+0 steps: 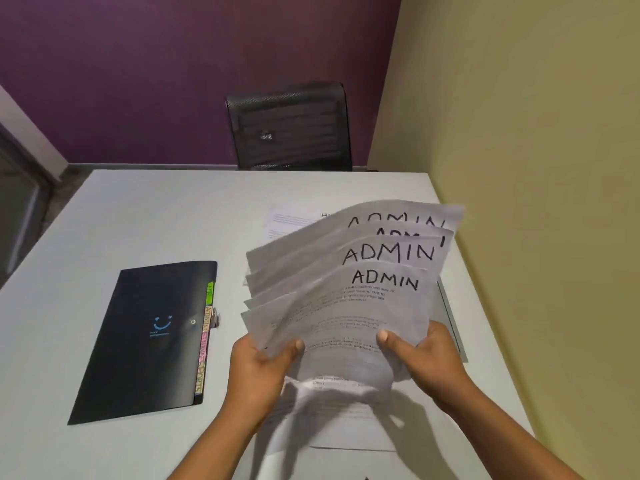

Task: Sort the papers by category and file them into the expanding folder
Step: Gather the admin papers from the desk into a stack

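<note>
Sheets headed ADMIN (346,306) stand fanned in the air above the right part of the white table (138,209), gripped at their lower edge by both hands. The left hand (263,365) curls its fingers behind them with the thumb on the front, and the right hand (429,358) pinches likewise. More papers (353,439) lie flat beneath them. To the left lies the black expanding folder (145,341), closed, with coloured tabs (204,341) along its right edge. A black mesh chair (289,126) stands at the far side.
</note>
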A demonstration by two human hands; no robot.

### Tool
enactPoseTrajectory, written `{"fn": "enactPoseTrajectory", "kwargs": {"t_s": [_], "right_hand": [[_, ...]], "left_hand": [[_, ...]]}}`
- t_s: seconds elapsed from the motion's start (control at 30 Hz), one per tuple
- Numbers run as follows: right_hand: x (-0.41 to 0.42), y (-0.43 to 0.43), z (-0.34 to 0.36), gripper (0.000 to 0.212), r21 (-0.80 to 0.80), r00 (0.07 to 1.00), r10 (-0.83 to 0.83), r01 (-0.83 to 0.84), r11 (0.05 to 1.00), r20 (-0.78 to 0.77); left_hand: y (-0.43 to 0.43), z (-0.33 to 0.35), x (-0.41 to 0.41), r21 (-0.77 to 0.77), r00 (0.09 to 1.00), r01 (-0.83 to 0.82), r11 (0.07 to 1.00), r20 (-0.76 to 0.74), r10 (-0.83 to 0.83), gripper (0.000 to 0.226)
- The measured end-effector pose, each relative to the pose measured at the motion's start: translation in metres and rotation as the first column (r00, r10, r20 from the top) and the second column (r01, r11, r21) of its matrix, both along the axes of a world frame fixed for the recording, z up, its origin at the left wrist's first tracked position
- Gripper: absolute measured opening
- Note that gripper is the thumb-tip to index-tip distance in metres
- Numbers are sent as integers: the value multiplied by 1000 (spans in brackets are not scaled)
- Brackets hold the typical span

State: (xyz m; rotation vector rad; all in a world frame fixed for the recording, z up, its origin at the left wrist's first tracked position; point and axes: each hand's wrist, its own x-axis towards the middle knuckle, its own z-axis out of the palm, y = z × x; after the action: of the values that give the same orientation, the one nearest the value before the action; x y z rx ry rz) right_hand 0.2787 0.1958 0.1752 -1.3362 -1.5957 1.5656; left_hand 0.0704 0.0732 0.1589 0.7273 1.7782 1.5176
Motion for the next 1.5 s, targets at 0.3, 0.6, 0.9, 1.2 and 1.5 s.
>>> {"fn": "enactPoseTrajectory", "kwargs": {"t_s": [0.3, 0.6, 0.9, 1.2, 1.5], "right_hand": [[-4, -11, 2, 37, -12, 996, 51, -51, 999, 70], [4, -6, -13, 26, 98, 993, 104, -109, 989, 59], [-5, -9, -10, 32, 106, 992, 108, -115, 988, 71], [-22, -11, -20, 78, -48, 878, 135, -127, 991, 459], [-55, -31, 8, 48, 129, 956, 175, -209, 969, 237]], "left_hand": [[4, -14, -4, -54, 968, 89, 995, -231, -99, 31], [7, -18, -15, -38, 958, 148, 988, -243, -153, 43], [8, -26, -20, -18, 960, 171, 985, -223, -171, 35], [5, -34, -36, -119, 992, 121, 985, -22, -125, 15], [-24, 1, -67, 86, 937, -79, 993, 347, 45, 23]]}}
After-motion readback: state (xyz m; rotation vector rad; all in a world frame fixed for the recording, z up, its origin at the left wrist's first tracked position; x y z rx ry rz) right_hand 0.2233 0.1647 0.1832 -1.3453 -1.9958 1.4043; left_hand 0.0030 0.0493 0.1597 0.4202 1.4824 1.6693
